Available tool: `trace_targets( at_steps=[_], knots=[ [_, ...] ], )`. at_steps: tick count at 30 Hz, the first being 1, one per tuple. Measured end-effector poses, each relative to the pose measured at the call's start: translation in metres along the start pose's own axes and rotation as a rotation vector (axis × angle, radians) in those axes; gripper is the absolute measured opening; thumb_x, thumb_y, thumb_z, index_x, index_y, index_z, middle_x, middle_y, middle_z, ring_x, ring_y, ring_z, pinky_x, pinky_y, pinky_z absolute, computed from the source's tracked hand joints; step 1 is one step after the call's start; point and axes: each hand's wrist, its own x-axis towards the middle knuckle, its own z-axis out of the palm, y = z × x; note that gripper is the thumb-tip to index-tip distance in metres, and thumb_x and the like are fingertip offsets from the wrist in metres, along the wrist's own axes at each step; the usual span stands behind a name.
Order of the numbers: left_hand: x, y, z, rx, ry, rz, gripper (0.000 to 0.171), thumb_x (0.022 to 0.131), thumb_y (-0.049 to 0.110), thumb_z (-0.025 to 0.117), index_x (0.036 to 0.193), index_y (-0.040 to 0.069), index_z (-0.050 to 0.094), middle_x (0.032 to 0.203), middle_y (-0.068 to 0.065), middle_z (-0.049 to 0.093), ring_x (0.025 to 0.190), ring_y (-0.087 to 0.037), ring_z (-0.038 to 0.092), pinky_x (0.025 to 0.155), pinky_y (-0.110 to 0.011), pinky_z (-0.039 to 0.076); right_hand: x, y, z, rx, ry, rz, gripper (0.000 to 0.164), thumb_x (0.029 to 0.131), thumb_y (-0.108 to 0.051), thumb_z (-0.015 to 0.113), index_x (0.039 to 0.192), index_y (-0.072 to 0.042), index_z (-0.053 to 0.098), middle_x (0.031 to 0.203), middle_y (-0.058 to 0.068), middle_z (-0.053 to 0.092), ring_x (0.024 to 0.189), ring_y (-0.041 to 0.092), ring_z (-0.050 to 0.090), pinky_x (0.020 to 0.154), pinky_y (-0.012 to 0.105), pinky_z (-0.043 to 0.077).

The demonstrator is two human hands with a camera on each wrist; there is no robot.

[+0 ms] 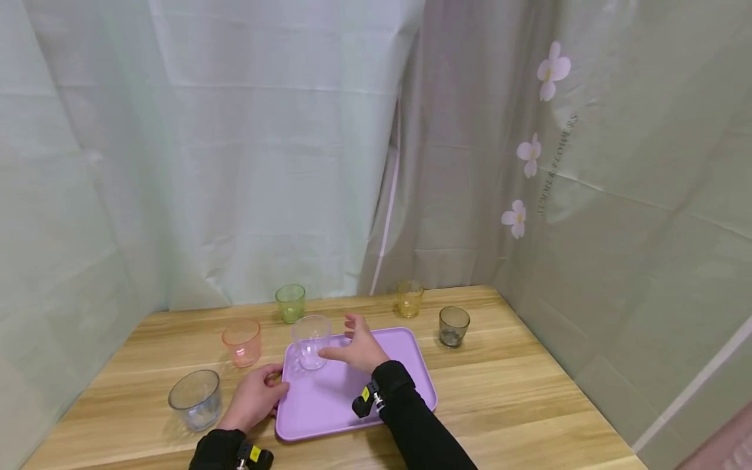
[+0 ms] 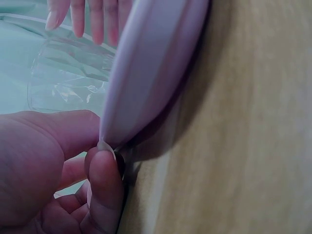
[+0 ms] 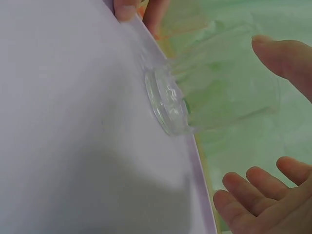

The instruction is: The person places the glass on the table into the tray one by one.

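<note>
A clear glass (image 1: 311, 341) stands upright on the far left part of a purple tray (image 1: 323, 408). My right hand (image 1: 360, 351) hovers over the tray just right of this glass, thumb and fingers spread around empty space. In the right wrist view, the thumb (image 3: 285, 56) overlaps the upper part of the glass, while the other fingers stay apart from it. My left hand (image 1: 254, 396) pinches the tray's left edge between thumb and fingers, as the left wrist view shows close up. The tray lies on the wooden table.
Left of the tray are a pinkish-orange glass (image 1: 242, 344) and a bluish-grey glass (image 1: 196, 401). Behind it stand a green glass (image 1: 290, 303) and a yellow glass (image 1: 409, 299). A dark grey glass (image 1: 454, 326) is at the right. Curtains (image 1: 282, 163) surround the table (image 1: 505, 398).
</note>
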Motion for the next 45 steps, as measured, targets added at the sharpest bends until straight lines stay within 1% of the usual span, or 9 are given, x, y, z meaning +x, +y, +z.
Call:
trace_targets(
  at_steps=[6, 11, 17, 22, 26, 29, 35, 41, 45],
  knots=[
    [0.0, -0.002, 0.0, 0.006, 0.002, -0.003, 0.055, 0.097, 0.006, 0.071, 0.147, -0.013, 0.057, 0.084, -0.009, 0.059, 0.064, -0.018, 0.064, 0.056, -0.031, 0.057, -0.004, 0.001, -0.009, -0.019, 0.008, -0.01, 0.101, 0.087, -0.024, 0.094, 0.164, -0.002, 0.034, 0.165, 0.029, 0.044, 0.151, 0.047, 0.051, 0.121, 0.06, 0.047],
    [0.002, -0.004, -0.001, 0.007, 0.005, 0.001, 0.056, 0.097, 0.006, 0.071, 0.147, -0.013, 0.057, 0.084, -0.009, 0.058, 0.064, -0.018, 0.064, 0.056, -0.031, 0.058, -0.006, -0.002, -0.019, -0.031, 0.005, -0.014, 0.101, 0.088, -0.026, 0.094, 0.165, -0.001, 0.034, 0.166, 0.029, 0.044, 0.152, 0.047, 0.05, 0.123, 0.06, 0.046],
    [0.002, -0.003, 0.0, 0.01, -0.002, -0.003, 0.056, 0.098, 0.007, 0.07, 0.148, -0.013, 0.057, 0.085, -0.009, 0.057, 0.063, -0.018, 0.064, 0.056, -0.031, 0.058, -0.005, -0.001, -0.03, -0.022, 0.006, -0.009, 0.101, 0.088, -0.027, 0.093, 0.165, -0.002, 0.033, 0.166, 0.028, 0.044, 0.153, 0.046, 0.049, 0.123, 0.06, 0.046],
    [0.002, -0.002, 0.0, 0.004, -0.012, -0.012, 0.056, 0.098, 0.007, 0.071, 0.148, -0.013, 0.056, 0.086, -0.01, 0.058, 0.064, -0.018, 0.064, 0.057, -0.032, 0.059, -0.008, -0.005, -0.044, 0.009, 0.003, -0.011, 0.101, 0.09, -0.025, 0.091, 0.167, -0.003, 0.03, 0.168, 0.025, 0.042, 0.156, 0.045, 0.046, 0.126, 0.059, 0.043],
    [0.002, -0.001, -0.002, 0.011, -0.019, -0.012, 0.056, 0.099, 0.007, 0.071, 0.149, -0.013, 0.056, 0.088, -0.011, 0.059, 0.066, -0.019, 0.065, 0.058, -0.032, 0.059, -0.01, -0.008, -0.057, 0.016, 0.017, -0.015, 0.102, 0.091, -0.028, 0.09, 0.169, -0.005, 0.028, 0.169, 0.023, 0.042, 0.157, 0.045, 0.044, 0.127, 0.058, 0.042],
    [0.003, 0.0, -0.003, 0.016, -0.022, -0.018, 0.056, 0.1, 0.008, 0.071, 0.15, -0.012, 0.056, 0.089, -0.011, 0.06, 0.068, -0.019, 0.065, 0.059, -0.032, 0.059, -0.011, -0.009, -0.063, 0.015, 0.032, -0.028, 0.101, 0.091, -0.029, 0.09, 0.169, -0.006, 0.029, 0.168, 0.022, 0.043, 0.156, 0.044, 0.045, 0.126, 0.058, 0.043],
    [0.004, 0.001, -0.005, 0.024, -0.032, -0.034, 0.056, 0.101, 0.009, 0.071, 0.15, -0.011, 0.055, 0.089, -0.01, 0.059, 0.068, -0.019, 0.064, 0.06, -0.032, 0.059, -0.011, -0.009, -0.072, 0.032, 0.049, -0.038, 0.096, 0.092, -0.027, 0.089, 0.167, -0.008, 0.032, 0.167, 0.021, 0.045, 0.155, 0.045, 0.047, 0.127, 0.06, 0.042],
    [0.003, 0.001, -0.005, 0.021, -0.04, -0.047, 0.056, 0.101, 0.009, 0.07, 0.151, -0.01, 0.055, 0.09, -0.01, 0.059, 0.07, -0.019, 0.064, 0.06, -0.032, 0.059, -0.013, -0.012, -0.082, 0.049, 0.061, -0.038, 0.093, 0.094, -0.026, 0.087, 0.167, -0.008, 0.032, 0.167, 0.023, 0.044, 0.157, 0.048, 0.043, 0.129, 0.06, 0.038],
    [0.003, 0.002, -0.005, 0.022, -0.041, -0.045, 0.056, 0.102, 0.009, 0.07, 0.151, -0.011, 0.054, 0.089, -0.011, 0.058, 0.069, -0.019, 0.064, 0.06, -0.032, 0.059, -0.014, -0.014, -0.09, 0.059, 0.082, -0.047, 0.093, 0.094, -0.026, 0.087, 0.167, -0.009, 0.032, 0.167, 0.023, 0.044, 0.157, 0.046, 0.044, 0.131, 0.057, 0.037]
  ],
)
